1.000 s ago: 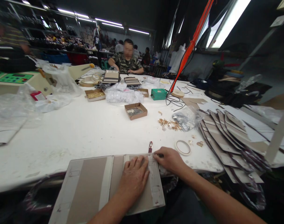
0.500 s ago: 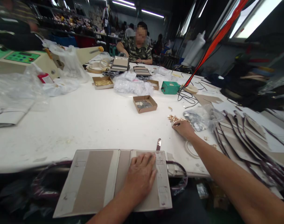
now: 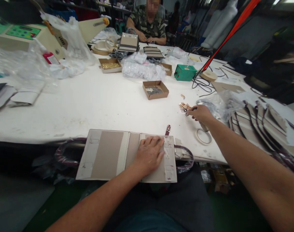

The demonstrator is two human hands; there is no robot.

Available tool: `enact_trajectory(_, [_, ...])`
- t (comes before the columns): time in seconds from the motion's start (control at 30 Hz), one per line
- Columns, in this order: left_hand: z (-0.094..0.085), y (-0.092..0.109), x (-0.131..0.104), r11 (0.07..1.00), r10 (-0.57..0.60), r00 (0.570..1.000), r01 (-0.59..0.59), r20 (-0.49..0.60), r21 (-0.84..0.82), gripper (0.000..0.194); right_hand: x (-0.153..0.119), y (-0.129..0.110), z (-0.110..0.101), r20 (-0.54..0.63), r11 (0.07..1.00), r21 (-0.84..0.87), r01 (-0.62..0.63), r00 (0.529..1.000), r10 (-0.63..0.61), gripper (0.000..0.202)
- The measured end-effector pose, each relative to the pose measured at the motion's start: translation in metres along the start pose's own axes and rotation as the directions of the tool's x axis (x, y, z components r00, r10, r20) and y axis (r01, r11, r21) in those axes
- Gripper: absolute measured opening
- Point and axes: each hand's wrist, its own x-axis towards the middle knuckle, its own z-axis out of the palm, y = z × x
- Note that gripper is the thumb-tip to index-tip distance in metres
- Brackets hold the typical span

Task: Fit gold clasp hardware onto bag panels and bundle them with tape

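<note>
My left hand (image 3: 150, 154) lies flat on the right part of an unfolded beige bag body (image 3: 110, 154), inner side up, at the table's front edge. Plastic-wrapped dark red handles stick out at both ends, a left handle (image 3: 64, 153) and a right handle (image 3: 189, 159). A short strap with a metal end (image 3: 168, 130) points away from its far edge. Farther right, my right hand (image 3: 202, 114) reaches down to a small pile of gold-coloured metal pieces (image 3: 184, 105). Its thumb and fingers are pinched together at the pile; what they hold is too small to make out.
A roll of tape (image 3: 203, 137) lies below my right forearm. Stacked bag panels (image 3: 260, 125) and a plastic bag (image 3: 225, 103) are at the right. Beyond stand a cardboard box of metal parts (image 3: 156, 90) and a green box (image 3: 184, 72). A co-worker (image 3: 147, 25) sits opposite.
The view has tilted down and shifted. My right hand stays at the metal pieces, its fingers now drawn slightly back along the pile. My left hand still rests on the bag body.
</note>
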Motion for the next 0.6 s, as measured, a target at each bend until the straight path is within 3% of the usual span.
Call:
enact_trajectory(0.23, [0.001,0.000,-0.001,1.000,0.016,0.999,-0.015,-0.040,0.024,0.050,-0.049,-0.003,-0.022,0.072,0.994,0.097,0.046,0.996,-0.053,0.025])
enact_trajectory(0.4, [-0.001,0.002,-0.002,0.999,0.024,0.999,-0.023,-0.048,0.026,0.046,-0.108,-0.002,-0.019,0.185,0.986,0.153,0.065,0.978,-0.094,0.019])
enact_trajectory(0.5, [-0.002,0.003,-0.003,0.999,0.030,0.999,-0.029,-0.035,0.022,0.045,-0.149,-0.004,-0.008,0.338,0.967,0.232,0.105,0.924,-0.181,0.025])
enact_trajectory(0.6, [-0.002,0.003,-0.003,0.999,0.027,0.999,-0.026,-0.038,0.022,0.047,-0.180,-0.013,0.009,0.456,0.963,0.195,0.185,0.852,-0.256,0.028])
